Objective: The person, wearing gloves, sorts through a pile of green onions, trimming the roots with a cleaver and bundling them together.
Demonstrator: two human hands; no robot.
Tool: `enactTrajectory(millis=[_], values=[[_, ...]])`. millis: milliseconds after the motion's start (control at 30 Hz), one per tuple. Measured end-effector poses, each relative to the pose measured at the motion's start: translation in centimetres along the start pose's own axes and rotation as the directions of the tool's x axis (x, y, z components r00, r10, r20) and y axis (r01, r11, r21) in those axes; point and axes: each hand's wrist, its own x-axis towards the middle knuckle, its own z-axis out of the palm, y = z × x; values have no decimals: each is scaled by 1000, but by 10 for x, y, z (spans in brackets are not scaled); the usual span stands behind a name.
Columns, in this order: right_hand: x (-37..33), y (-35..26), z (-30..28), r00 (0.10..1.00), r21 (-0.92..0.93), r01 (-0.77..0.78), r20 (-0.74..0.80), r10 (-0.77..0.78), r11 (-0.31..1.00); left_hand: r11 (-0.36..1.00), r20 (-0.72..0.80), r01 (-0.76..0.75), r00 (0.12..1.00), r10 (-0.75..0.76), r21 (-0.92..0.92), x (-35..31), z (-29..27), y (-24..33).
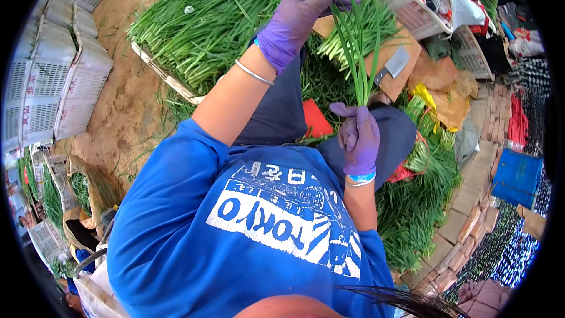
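Grip of our R hand (359, 135) is clenched on the base ends of a few long green leaves (360, 85), which run up to our L hand (300, 17) (can't tell its pinch), so we're prob. mid-sorting, & next move likely needs R steady w/ L tidying.

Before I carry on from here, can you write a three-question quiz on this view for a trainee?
1. Which hand grips the stalks lower in the view?
2. True or false: the knife is held in a hand.
3. What colour are the gloves? A) yellow B) purple C) white

Key:
1. The right hand.
2. False: it lies on the board.
3. B
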Motion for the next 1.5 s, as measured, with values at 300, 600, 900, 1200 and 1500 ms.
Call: enactTrajectory(millis=[300, 600, 900, 1200, 1500], values=[[23, -1, -18, 998, -65, 51, -16, -52, 997, 1000, -93, -17, 995, 18, 14, 27, -22, 39], [38, 2, -24, 999, -76, 40, 7, -39, 996, 806, 1, 178, 977, -215, -564, 66, -38, 22], [49, -9, -27, 998, -116, 22, -63, -29, 993, 809, 14, 200, 973, -230, -553, 84, -39, 30], [147, -32, -34, 927, -1, 342, -164, -338, 940, 944, -370, 64, 910, -189, -324, -60, -232, 106], [262, 127, -48, 904, 277, -376, -101, 416, 884, 999, -867, -28, 498, -13, -32, -228, -205, 59]])
